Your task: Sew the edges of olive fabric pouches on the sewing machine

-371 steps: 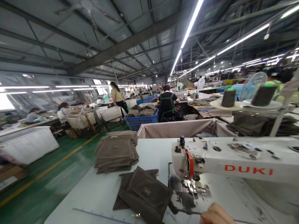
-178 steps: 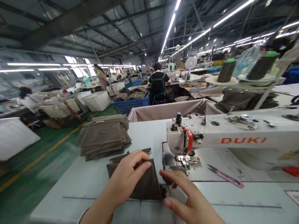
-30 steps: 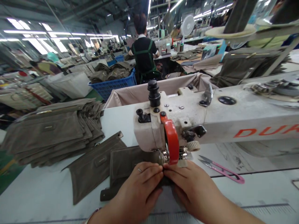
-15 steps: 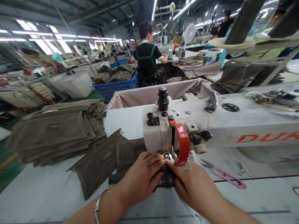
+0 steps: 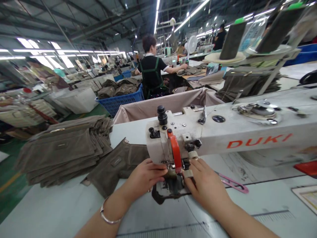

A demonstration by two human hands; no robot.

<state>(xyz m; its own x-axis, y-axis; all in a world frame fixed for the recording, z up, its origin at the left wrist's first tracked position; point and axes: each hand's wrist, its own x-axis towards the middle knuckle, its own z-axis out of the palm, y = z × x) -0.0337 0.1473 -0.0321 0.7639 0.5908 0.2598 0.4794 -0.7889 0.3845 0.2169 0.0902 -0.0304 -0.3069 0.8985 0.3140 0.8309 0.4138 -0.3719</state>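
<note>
Dark strap (image 5: 156, 198), on the table (image 5: 61, 211) under the needle, pinched tight by left hand (image 5: 143, 177) and right hand (image 5: 205, 185); machine (image 5: 223, 132) above; pink snips (image 5: 234, 185) right; fabric stack (image 5: 61, 152) left; person (image 5: 151, 74) far behind.

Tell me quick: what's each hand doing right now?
Left hand: fingers curled against the small fabric piece under the sewing machine head; grip cannot be told.
Right hand: fingers on the same piece from the other side; grip cannot be told.

white table (image 5: 61, 208) bears fabric stack (image 5: 61, 152), snips (image 5: 234, 185), machine (image 5: 223, 132)
</note>
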